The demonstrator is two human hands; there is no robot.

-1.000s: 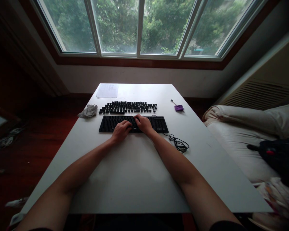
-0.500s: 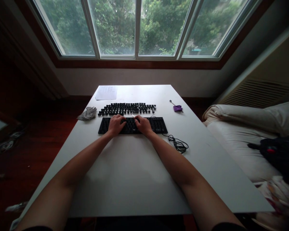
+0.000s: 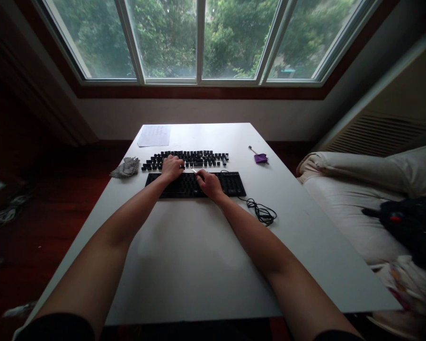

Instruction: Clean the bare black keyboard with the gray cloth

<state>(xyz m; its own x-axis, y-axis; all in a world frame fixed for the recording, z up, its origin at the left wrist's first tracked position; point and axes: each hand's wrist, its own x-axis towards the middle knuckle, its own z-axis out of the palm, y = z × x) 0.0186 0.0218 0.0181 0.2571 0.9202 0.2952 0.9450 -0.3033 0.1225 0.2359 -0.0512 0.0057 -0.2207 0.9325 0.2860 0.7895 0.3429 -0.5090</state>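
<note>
A black keyboard lies flat on the white table, with loose black keycaps set out in rows just beyond it. My left hand reaches over the keyboard's far edge to the left part of these rows. Its fingers are curled down, with what looks like a dark keycap at thumb and fingertip. Over the middle of the keyboard is my right hand, closed around a thin, pale tool whose tip points left and away. The tool's exact kind is too small to make out.
A crumpled grey cloth lies left of the keycaps, and a paper sheet at the far left. On the right are a purple cloth, a small brush and the coiled cable. A pale sofa stands beyond the table.
My left hand has moved forward from the keyboard to the loose keycaps. My right hand stays over the keyboard with the tool, turned slightly. The view has shifted a little.
</note>
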